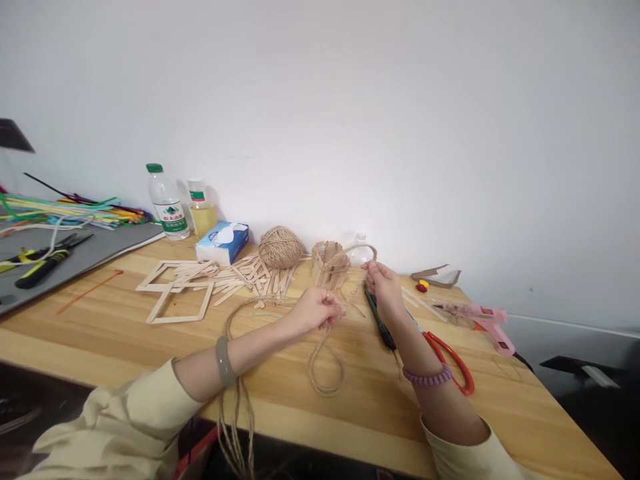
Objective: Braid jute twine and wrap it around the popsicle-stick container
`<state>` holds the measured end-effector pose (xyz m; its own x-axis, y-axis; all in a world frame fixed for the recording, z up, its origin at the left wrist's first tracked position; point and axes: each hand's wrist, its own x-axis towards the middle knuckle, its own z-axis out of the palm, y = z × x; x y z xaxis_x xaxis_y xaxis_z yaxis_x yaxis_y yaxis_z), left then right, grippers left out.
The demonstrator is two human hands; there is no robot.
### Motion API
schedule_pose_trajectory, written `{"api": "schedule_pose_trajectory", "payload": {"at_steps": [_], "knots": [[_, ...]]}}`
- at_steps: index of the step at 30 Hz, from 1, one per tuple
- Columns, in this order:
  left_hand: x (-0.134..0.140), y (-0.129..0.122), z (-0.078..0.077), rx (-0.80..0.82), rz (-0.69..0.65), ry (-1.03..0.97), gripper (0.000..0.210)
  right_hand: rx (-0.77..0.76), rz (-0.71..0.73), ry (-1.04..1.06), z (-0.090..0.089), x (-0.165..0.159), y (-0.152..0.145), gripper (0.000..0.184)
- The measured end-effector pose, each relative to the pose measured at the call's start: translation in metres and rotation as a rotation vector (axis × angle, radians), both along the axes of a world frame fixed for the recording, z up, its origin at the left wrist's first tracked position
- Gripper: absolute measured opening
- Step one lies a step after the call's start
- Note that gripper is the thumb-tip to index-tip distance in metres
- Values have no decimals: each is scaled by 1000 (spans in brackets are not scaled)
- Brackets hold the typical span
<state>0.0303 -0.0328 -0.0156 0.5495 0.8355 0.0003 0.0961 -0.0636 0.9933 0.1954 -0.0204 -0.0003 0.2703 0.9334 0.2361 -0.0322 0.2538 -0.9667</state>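
Note:
A length of tan jute rope (327,389) runs between my two hands, with one loop hanging below the left and another arching above the right. My left hand (317,310) pinches it over the middle of the table. Slightly higher, to the right, my right hand (383,287) has thumb and fingers closed on the same rope. Just behind the hands stands a small round cup made of wooden craft sticks (327,265). More rope trails left under my forearm and hangs over the table's front edge.
Loose craft sticks (250,275), a ball of twine (281,247) and a tissue box (223,243) lie to the left. Two bottles stand by the wall. Red-handled scissors (457,363) and a pink glue gun (493,323) are on the right. Pliers (45,267) rest on a grey mat.

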Motion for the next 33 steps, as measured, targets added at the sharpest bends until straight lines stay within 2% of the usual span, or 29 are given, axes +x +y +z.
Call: {"api": "schedule_pose_trajectory", "payload": {"at_steps": [7,13,21,28,30,33], "knots": [[3,-7,-6,29,-40,115,23,17,-83,152,2,32,10,25],[2,-9,-14,13,-77,123,21,61,-240,257,5,74,15,18],[-1,-14,-7,-83,-135,97,18,86,-330,278,4,101,13,20],[-10,-17,6,-110,-320,143,15,70,-285,229,-4,100,17,25],[-11,-19,7,-92,-360,165,14,55,-228,211,1,96,15,24],[-12,-21,4,-38,-417,195,13,40,-91,169,16,79,5,18]]}}
